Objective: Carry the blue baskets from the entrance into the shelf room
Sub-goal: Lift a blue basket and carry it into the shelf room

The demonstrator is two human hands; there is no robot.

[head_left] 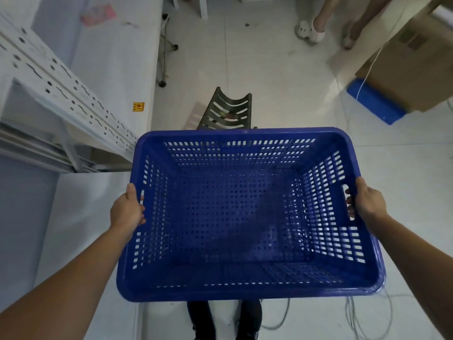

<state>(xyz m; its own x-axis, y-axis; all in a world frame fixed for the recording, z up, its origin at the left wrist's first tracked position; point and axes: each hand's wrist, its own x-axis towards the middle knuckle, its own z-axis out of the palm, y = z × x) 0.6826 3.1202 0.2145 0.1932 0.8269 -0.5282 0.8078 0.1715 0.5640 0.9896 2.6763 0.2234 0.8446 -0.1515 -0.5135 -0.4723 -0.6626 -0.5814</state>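
Observation:
A large empty blue perforated basket (245, 288) is held level in front of me, above the tiled floor. My left hand (127, 208) grips its left side at the handle slot. My right hand (367, 201) grips the right side, with fingers hooked through the right handle slot. The basket hides most of my legs and the floor under it.
A white wall with a doorway and white slotted metal shelf rails (61, 87) lies to my left. A dark slatted rack (226, 110) lies on the floor just beyond the basket. Another person's feet (311, 28) stand far ahead. Cardboard boxes (414, 62) over a blue crate (375, 101) at right; cables (362, 315) on the floor.

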